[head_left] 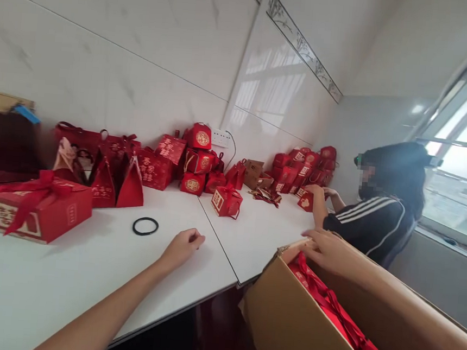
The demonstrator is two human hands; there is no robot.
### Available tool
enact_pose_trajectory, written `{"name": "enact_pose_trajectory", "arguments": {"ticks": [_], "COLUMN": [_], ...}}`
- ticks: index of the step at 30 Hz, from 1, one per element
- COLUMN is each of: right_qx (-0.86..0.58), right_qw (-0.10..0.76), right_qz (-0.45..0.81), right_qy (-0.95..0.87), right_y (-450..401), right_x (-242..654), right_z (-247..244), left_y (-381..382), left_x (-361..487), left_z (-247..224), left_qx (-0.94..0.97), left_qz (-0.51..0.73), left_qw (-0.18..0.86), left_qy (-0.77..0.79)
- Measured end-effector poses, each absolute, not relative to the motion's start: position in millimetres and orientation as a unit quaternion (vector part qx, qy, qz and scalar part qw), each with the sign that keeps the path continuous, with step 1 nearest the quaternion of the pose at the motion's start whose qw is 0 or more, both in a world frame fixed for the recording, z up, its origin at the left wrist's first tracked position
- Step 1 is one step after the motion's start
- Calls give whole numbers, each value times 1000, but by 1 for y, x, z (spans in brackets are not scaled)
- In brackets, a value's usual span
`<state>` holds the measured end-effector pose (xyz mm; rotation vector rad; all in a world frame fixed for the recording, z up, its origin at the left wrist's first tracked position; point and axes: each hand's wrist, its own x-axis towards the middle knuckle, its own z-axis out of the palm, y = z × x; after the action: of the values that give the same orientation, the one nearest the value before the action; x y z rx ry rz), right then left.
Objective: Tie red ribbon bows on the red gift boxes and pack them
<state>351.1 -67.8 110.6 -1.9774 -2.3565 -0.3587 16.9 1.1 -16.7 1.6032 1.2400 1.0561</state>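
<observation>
My left hand [183, 248] rests over the white table with its fingers curled together and nothing visible in them. Close by on the tabletop lies a black ring [145, 226]. My right hand [327, 251] grips the upper edge of an open cardboard box [286, 316] at its far end; part of the fingers is hidden. Inside that box are red gift boxes [338, 310] with red ribbons. A red gift box [227, 201] stands on the table beyond my left hand.
A larger ribboned gift box [61, 211] sits at the left. Red gift bags [131, 183] and stacked red boxes [197, 161] line the wall. At the right, a person in a black striped top [372, 225] handles a small red box [305, 201].
</observation>
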Motion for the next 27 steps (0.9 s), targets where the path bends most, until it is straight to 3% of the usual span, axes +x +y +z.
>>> {"name": "enact_pose_trajectory", "arguments": {"ticks": [3,6,13,18,23,27], "right_qx": [-631,-668,-729,-702,-537,-511], "right_qw": [27,86,131,163,261,276], "right_qz": [-40,33,75,68,-19,39], "right_qy": [-774,-738,-668,-690,-802,-813], "right_y": [1,55,113,88,15,-26], "right_x": [275,218,183,190,193,190], "right_z": [104,85,56,61,59,48], "left_y": [-1,-1,-5,-6,-10,-12], "left_x": [16,16,17,18,27,30], "left_z": [-17,-17,-15,-12,-11,-12], "left_qx": [643,650,653,623,575,585], "left_qz": [432,430,420,450,531,566], "left_qw": [408,400,403,411,437,456], "left_qy": [483,482,484,491,443,359]}}
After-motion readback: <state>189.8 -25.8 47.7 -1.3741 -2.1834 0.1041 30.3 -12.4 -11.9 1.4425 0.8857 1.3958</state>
